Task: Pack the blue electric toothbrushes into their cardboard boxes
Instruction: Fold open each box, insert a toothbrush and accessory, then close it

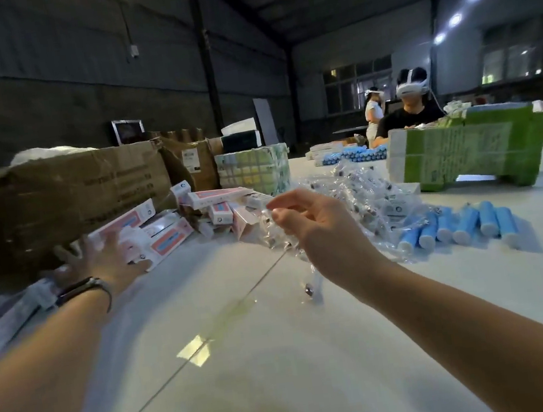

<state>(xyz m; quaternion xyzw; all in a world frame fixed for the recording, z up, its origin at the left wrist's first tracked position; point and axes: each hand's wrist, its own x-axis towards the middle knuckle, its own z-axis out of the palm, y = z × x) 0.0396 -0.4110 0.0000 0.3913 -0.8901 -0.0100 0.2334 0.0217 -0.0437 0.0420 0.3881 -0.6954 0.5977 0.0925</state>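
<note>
The near part of the white table [285,376] is bare, so a hand can pass freely there from left to right. On the far left, a big brown carton [62,199] closes the way like a wall. A loose heap of pink and white boxes [169,226] lies against the carton and spreads toward the middle. In the centre, a pile of clear plastic bags [359,201] blocks the straight way forward. To the right, a row of blue toothbrush handles [462,224] lies just beside the bags. Behind them stands a green block of packs [469,148]. Right of the handles the table is open.
</note>
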